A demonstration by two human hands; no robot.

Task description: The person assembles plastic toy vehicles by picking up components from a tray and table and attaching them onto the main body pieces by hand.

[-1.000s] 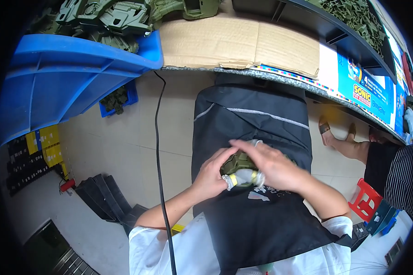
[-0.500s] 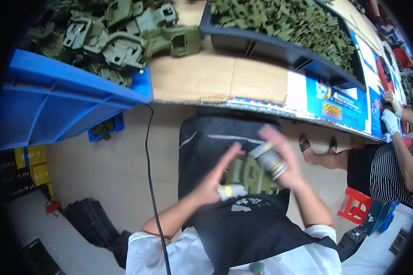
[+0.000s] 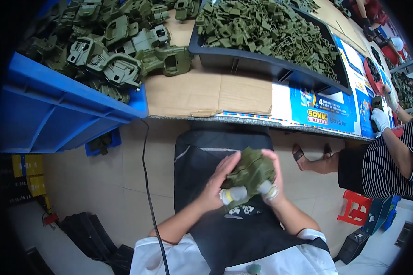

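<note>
Both my hands hold one olive-green plastic part point(image 3: 251, 170) over my lap, above a dark apron point(image 3: 202, 156). My left hand point(image 3: 220, 182) grips its left side, with a taped thumb underneath. My right hand point(image 3: 271, 176) wraps its right side, a taped fingertip below it. The part's underside is hidden by my fingers.
A blue bin point(image 3: 55, 110) of green plastic housings point(image 3: 114, 50) stands at the left of a bench covered in cardboard point(image 3: 206, 94). A dark tray point(image 3: 280, 68) heaped with small green parts sits behind. A seated person in a striped top point(image 3: 392, 156) works at the right. A black cable point(image 3: 147, 183) hangs down.
My view has tilted up toward the bench. My hands, spread apart half a second ago, have closed together around the green part.
</note>
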